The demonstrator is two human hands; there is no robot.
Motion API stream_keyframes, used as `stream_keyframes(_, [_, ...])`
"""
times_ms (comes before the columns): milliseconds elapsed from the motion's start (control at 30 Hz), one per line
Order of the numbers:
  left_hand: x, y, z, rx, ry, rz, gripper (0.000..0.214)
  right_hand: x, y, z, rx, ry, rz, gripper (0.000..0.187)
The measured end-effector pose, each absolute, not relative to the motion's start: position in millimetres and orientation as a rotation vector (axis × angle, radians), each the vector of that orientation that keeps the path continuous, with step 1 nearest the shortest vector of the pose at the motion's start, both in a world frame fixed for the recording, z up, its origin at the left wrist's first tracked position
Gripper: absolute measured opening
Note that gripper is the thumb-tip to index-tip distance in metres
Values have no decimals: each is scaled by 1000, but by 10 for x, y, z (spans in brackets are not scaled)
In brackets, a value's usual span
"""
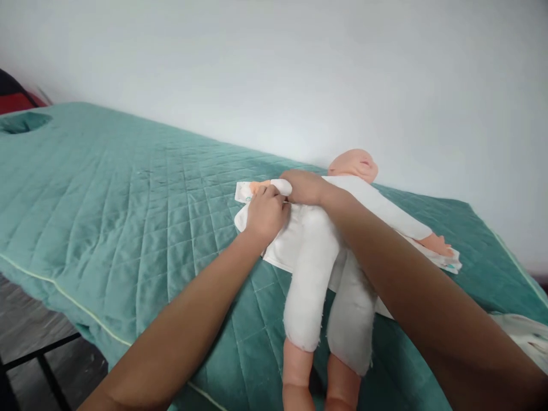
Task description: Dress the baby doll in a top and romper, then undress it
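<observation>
A baby doll (314, 245) with a white cloth body lies on its back, its head toward the wall and its legs toward me. Under it is spread a white baby garment (280, 251) with a small print at the cuffs. My left hand (269, 212) is closed on the garment beside the doll's arm (281, 186) on the left. Over the upper part of that arm bends my right hand (303, 187), its fingers curled down and mostly hidden. The doll's other hand (436, 244) rests on the garment's right sleeve (451, 262).
A green quilted cover (141, 217) lies over the long bed, which has a face hole (25, 122) at its far left. Behind runs a white wall (240, 68). Some white cloth (520, 331) lies at the right edge. A dark metal frame (47, 365) stands at lower left.
</observation>
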State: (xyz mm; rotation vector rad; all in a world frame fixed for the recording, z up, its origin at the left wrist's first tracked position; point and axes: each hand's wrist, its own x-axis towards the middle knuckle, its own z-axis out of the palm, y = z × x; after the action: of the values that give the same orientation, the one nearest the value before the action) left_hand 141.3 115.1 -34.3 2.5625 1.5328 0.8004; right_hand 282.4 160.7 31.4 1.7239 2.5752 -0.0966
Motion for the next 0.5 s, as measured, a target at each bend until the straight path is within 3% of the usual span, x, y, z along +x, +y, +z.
stream_keyframes(500, [1436, 1227, -309, 2526, 1662, 696, 31, 2887, 1248, 481, 2155, 2576, -44, 25])
